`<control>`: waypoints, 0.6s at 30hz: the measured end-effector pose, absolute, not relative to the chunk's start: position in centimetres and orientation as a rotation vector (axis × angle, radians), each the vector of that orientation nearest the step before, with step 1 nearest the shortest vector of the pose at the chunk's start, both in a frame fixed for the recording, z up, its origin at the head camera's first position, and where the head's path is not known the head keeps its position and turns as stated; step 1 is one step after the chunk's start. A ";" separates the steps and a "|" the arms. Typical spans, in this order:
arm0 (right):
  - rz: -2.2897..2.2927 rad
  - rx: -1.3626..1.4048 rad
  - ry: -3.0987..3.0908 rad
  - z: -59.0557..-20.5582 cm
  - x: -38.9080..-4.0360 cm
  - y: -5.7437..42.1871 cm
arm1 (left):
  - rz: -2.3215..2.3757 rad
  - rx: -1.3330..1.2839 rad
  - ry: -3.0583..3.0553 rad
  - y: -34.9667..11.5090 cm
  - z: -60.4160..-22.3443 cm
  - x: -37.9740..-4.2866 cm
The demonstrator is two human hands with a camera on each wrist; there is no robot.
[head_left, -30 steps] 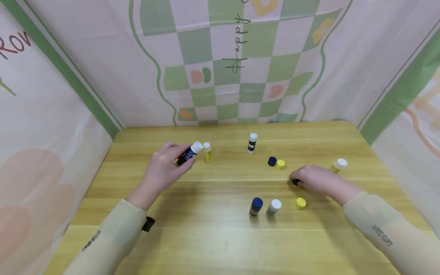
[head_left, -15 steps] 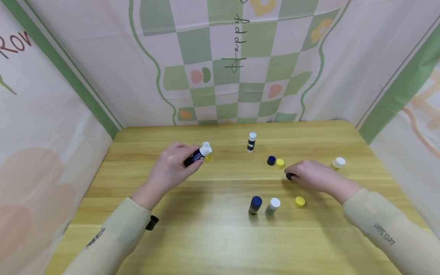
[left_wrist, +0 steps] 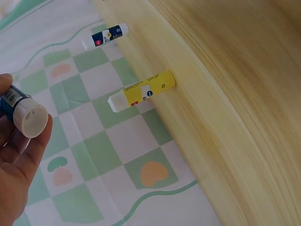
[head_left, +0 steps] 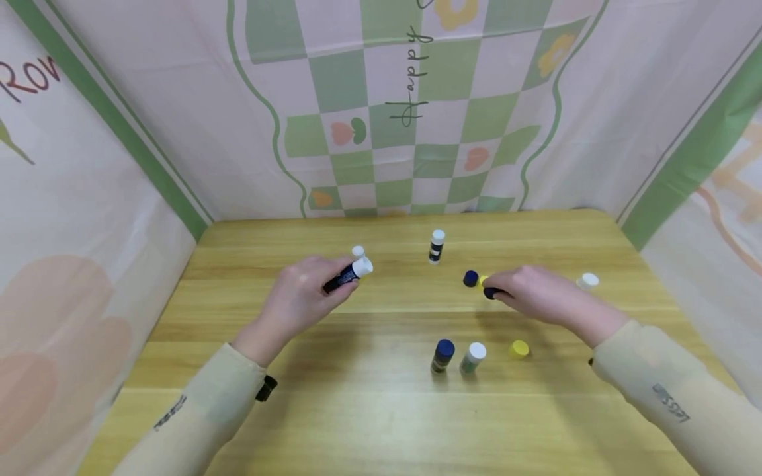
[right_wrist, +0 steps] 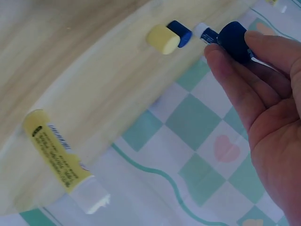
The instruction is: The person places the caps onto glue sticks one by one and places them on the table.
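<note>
In the head view my left hand [head_left: 303, 297] grips a dark blue glue stick [head_left: 342, 277], tilted with its white end toward the right. The left wrist view shows the white end of this glue stick [left_wrist: 31, 117] facing the camera, above the table. My right hand [head_left: 538, 296] pinches a dark blue cap [right_wrist: 234, 41] between thumb and fingers, just off the table. Close to it are a yellow cap [right_wrist: 163, 39] and another dark blue cap [head_left: 470, 278]. Behind the left hand's glue stick stands a yellow glue stick [left_wrist: 149, 89] with a white top, partly hidden in the head view.
An upright navy glue stick [head_left: 436, 247] stands at the back. At the front are a blue-capped glue stick [head_left: 443, 356], a white-topped greenish one [head_left: 473, 358] and a yellow cap [head_left: 520, 350]. Another yellow glue stick [right_wrist: 56, 155] stands beyond the right hand. Printed cloth [head_left: 238, 132] encloses the table.
My right hand has carried the dark blue cap left and farther back, toward the two loose caps. My left hand has shifted right and slightly nearer, still gripping the glue stick.
</note>
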State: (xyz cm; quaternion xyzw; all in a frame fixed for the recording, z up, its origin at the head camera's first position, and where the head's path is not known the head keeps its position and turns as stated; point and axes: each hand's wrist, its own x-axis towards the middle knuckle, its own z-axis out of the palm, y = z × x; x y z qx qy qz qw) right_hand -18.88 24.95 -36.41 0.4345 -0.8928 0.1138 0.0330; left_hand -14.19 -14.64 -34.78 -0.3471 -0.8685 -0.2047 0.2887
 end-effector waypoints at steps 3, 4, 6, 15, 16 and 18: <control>0.366 1.346 -2.708 -35.9 -18.9 24.7 | -0.542 -0.940 -2.313 -14.5 -34.8 -14.2; 0.374 1.347 -2.695 -35.8 -19.0 24.6 | -0.543 -0.945 -2.311 -14.4 -34.8 -14.2; 0.385 1.351 -2.663 -35.6 -19.0 24.4 | -0.549 -0.953 -2.308 -14.3 -34.9 -14.3; 0.365 1.357 -2.582 -34.8 -18.8 24.0 | -0.569 -0.987 -2.293 -13.9 -35.2 -14.4; 0.367 1.360 -2.574 -34.8 -18.8 24.0 | -0.571 -0.991 -2.291 -13.8 -35.2 -14.4; 0.367 1.366 -2.554 -34.7 -18.9 23.9 | -0.571 -0.997 -2.289 -13.8 -35.3 -14.5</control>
